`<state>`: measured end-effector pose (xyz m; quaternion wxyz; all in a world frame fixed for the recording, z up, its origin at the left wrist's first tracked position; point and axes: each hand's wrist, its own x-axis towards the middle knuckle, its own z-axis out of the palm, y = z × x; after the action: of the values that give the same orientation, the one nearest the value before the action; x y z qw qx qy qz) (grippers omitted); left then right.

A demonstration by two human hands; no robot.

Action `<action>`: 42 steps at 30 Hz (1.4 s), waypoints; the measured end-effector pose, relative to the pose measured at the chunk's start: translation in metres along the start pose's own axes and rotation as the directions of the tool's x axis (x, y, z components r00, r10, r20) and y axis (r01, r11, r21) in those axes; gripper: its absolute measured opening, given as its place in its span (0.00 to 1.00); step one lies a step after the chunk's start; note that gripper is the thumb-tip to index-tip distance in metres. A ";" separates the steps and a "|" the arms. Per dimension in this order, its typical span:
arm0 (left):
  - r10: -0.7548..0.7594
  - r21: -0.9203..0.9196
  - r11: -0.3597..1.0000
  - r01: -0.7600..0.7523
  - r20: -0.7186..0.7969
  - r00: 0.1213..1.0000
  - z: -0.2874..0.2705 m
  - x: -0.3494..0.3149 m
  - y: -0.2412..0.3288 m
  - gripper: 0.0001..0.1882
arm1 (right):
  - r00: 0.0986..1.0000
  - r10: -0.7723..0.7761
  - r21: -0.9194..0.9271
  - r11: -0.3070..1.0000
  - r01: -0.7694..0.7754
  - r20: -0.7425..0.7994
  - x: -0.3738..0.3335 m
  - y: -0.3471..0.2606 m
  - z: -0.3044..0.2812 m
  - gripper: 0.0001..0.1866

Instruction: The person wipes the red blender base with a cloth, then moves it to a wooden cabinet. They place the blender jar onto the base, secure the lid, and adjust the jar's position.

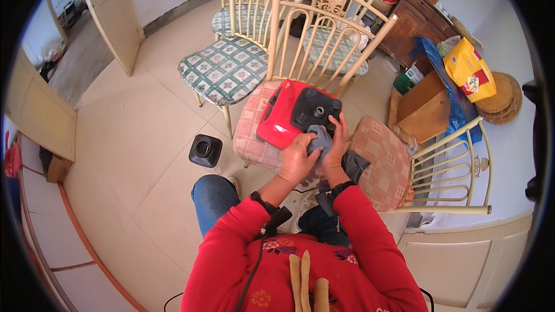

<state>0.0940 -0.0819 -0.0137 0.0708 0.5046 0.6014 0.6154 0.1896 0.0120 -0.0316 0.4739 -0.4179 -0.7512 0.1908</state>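
Note:
A glossy red appliance base (279, 118) with a black top and a round socket, like a blender's motor base, lies on the pink checked seat of a chair (250, 133). My left hand (298, 156) is closed on a grey-blue cloth (319, 141), pressed near the base's lower right corner. My right hand (337, 141) rests along the base's right edge, its fingertips curled over the black part; its palm sits beside the cloth. Part of the cloth hangs below my hands. A dark square container (205, 150) with a round opening stands on the floor to the left.
A second pink-seated chair (378, 162) stands close on my right, with a dark plastic bag (354, 166) at its edge. Green checked chairs (222, 72) are behind. A wooden box (425, 112), blue plastic sheet and yellow bag (469, 72) fill the right side. An open door (110, 17) is far left.

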 end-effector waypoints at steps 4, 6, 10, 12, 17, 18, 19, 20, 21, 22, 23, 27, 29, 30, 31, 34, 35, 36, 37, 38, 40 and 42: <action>0.081 0.091 0.992 -0.084 0.034 0.996 -0.016 -0.008 -0.015 0.18 | 0.997 -0.075 -0.119 0.990 0.071 -0.025 0.000 -0.008 -0.003 0.20; 0.049 0.128 0.990 -0.054 0.042 0.998 -0.031 -0.011 -0.022 0.17 | 0.996 -0.087 -0.152 0.985 0.082 -0.024 0.001 -0.012 -0.005 0.20; -0.082 0.228 0.968 0.101 -0.093 0.992 -0.072 0.000 -0.028 0.17 | 0.998 -0.054 -0.103 0.993 0.050 -0.033 0.001 -0.017 -0.008 0.21; 0.019 0.293 0.956 0.022 -0.138 0.990 -0.088 0.011 -0.026 0.17 | 0.997 -0.054 -0.078 0.996 0.050 -0.060 0.001 -0.017 -0.008 0.22; 0.231 0.424 0.845 -0.325 0.260 0.938 -0.075 0.021 -0.005 0.18 | 0.990 -0.085 -0.057 0.995 0.079 -0.112 0.001 -0.009 -0.004 0.24; 0.249 0.371 0.857 -0.357 0.310 0.918 -0.065 0.020 -0.001 0.18 | 0.990 -0.082 -0.049 0.996 0.077 -0.113 0.002 -0.007 -0.004 0.23; 0.262 0.317 0.869 -0.381 0.358 0.896 -0.052 0.015 0.004 0.17 | 0.991 -0.076 -0.041 0.997 0.071 -0.110 0.002 -0.006 -0.005 0.23; 0.276 0.261 0.879 -0.399 0.405 0.872 -0.041 0.010 0.009 0.17 | 0.992 -0.075 -0.038 0.997 0.072 -0.102 0.002 -0.005 -0.006 0.23; 0.259 0.263 0.888 -0.377 0.392 0.883 -0.032 0.008 0.012 0.17 | 0.995 -0.059 -0.006 0.998 0.059 -0.080 0.003 -0.004 -0.009 0.23; 0.246 0.263 0.896 -0.358 0.379 0.892 -0.022 0.007 0.014 0.17 | 0.997 -0.052 0.021 0.998 0.054 -0.057 0.006 -0.002 -0.012 0.23; 0.236 0.260 0.903 -0.342 0.366 0.900 -0.018 0.007 0.014 0.16 | 0.998 -0.046 0.048 0.998 0.048 -0.034 0.007 -0.001 -0.017 0.22; 0.288 0.244 0.885 -0.396 0.381 0.879 -0.024 0.010 0.008 0.17 | 0.990 -0.027 0.005 1.000 0.027 0.139 0.011 0.000 -0.033 0.23; 0.292 0.284 0.860 -0.424 0.407 0.865 -0.041 0.017 0.000 0.18 | 0.988 -0.035 0.002 0.999 0.035 0.152 0.010 -0.001 -0.036 0.23; 0.272 0.326 0.853 -0.407 0.387 0.881 -0.051 0.021 -0.003 0.18 | 0.988 -0.015 0.008 1.000 0.014 0.155 0.010 -0.001 -0.037 0.23; 0.255 0.364 0.845 -0.391 0.368 0.894 -0.063 0.027 -0.006 0.18 | 0.989 -0.006 0.019 1.000 0.003 0.150 0.009 -0.002 -0.036 0.22; 0.197 0.438 0.832 -0.342 0.343 0.919 -0.073 0.034 -0.011 0.18 | 0.994 0.002 0.073 0.997 -0.010 0.113 0.007 -0.001 -0.034 0.22; 0.155 0.466 0.831 -0.304 0.331 0.931 -0.073 0.035 -0.011 0.18 | 0.996 -0.013 0.094 0.996 0.005 0.093 0.007 0.000 -0.034 0.22; 0.189 0.445 0.830 -0.336 0.342 0.920 -0.070 0.034 -0.010 0.18 | 0.995 -0.023 0.101 0.995 0.014 0.092 0.007 0.002 -0.033 0.22; 0.200 0.432 0.833 -0.345 0.346 0.917 -0.065 0.030 -0.008 0.18 | 0.995 -0.046 0.106 0.994 0.037 0.088 0.007 0.004 -0.034 0.22; 0.211 0.419 0.836 -0.354 0.350 0.913 -0.059 0.027 -0.007 0.18 | 0.994 -0.069 0.110 0.992 0.060 0.083 0.008 0.005 -0.034 0.22; 0.232 0.425 0.830 -0.361 0.324 0.917 -0.053 0.026 -0.005 0.18 | 0.993 -0.055 0.104 0.994 0.044 0.102 0.008 0.007 -0.034 0.22; 0.241 0.437 0.821 -0.367 0.319 0.917 -0.050 0.024 -0.002 0.18 | 0.992 -0.047 0.100 0.994 0.036 0.114 0.007 0.008 -0.034 0.23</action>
<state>0.0463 -0.0986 0.0092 -0.0837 0.6690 0.6341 0.3785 0.2217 0.0191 -0.0169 0.4533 -0.3668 -0.7757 0.2415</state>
